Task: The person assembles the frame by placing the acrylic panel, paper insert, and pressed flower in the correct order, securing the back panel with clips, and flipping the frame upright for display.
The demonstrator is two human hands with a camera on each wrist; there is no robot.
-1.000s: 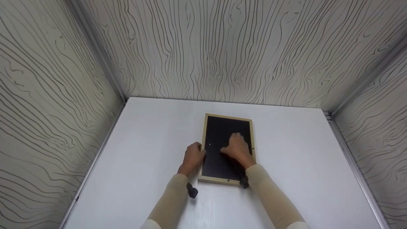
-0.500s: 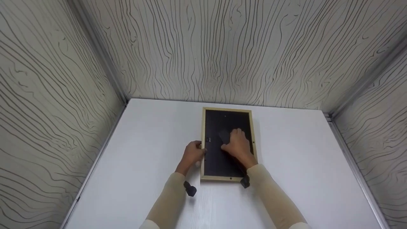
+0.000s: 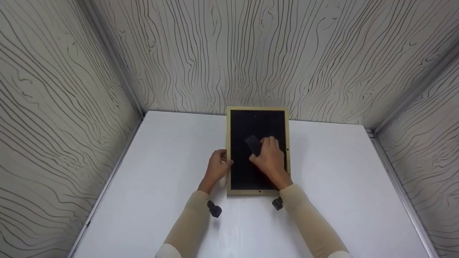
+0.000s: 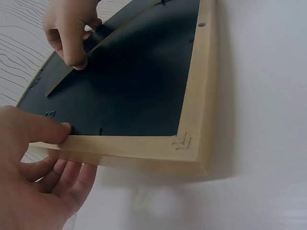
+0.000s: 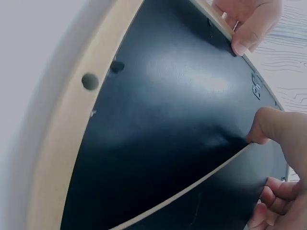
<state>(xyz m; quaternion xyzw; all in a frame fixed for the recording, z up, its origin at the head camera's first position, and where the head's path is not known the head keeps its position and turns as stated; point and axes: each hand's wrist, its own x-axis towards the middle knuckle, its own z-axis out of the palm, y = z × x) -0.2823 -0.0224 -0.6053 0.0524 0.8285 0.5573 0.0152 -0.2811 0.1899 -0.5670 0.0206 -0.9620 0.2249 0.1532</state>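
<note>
A picture frame (image 3: 258, 108) with a pale wooden rim stands tilted up from the white table, its black back (image 3: 244, 125) facing me. My left hand (image 3: 217, 166) grips the rim's left side, thumb (image 4: 57, 133) on the back and fingers curled under the wood. In front of the back, my right hand (image 3: 270, 157) pinches the black stand leg (image 3: 252, 144) between thumb and fingers. The right wrist view shows this stand leg (image 5: 216, 187) swung out from the back, its pale edge lying at a slant. The front of the picture frame is hidden.
The white table (image 3: 168, 161) spreads around the picture frame. Behind it rises a wood-grain patterned wall (image 3: 222, 64), with similar side walls (image 3: 57, 107) left and right. Dark camera mounts (image 3: 215, 210) hang from both wrists.
The picture frame's top has risen and come more upright, and both hands have moved slightly up with it. More of the stand leg now shows beside the right hand.
</note>
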